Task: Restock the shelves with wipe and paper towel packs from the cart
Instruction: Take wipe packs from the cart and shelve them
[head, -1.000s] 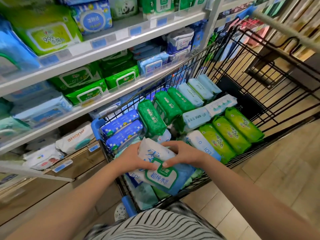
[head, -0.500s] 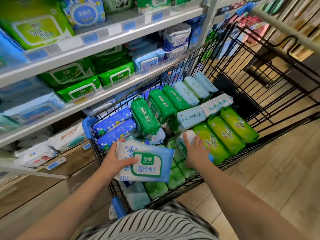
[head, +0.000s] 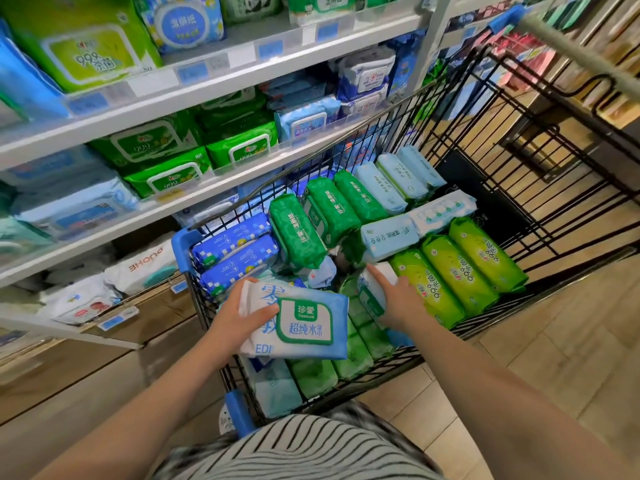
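My left hand grips a white and blue wipe pack with a green label, held flat above the near left corner of the black wire cart. My right hand reaches into the cart and its fingers close round a second white and blue pack that stands on edge among the others. The cart holds several packs: blue, dark green, pale blue and lime green. Shelves on the left carry more wipe packs.
The cart stands close against the shelf unit, its blue corner bumper near the lower shelf. A wooden base runs below the shelves. Tiled floor lies open to the right. The cart's far half is bare wire.
My right hand let go of the labelled pack, moved right into the cart and took hold of another pack. My left hand turned the first pack flat and kept it.
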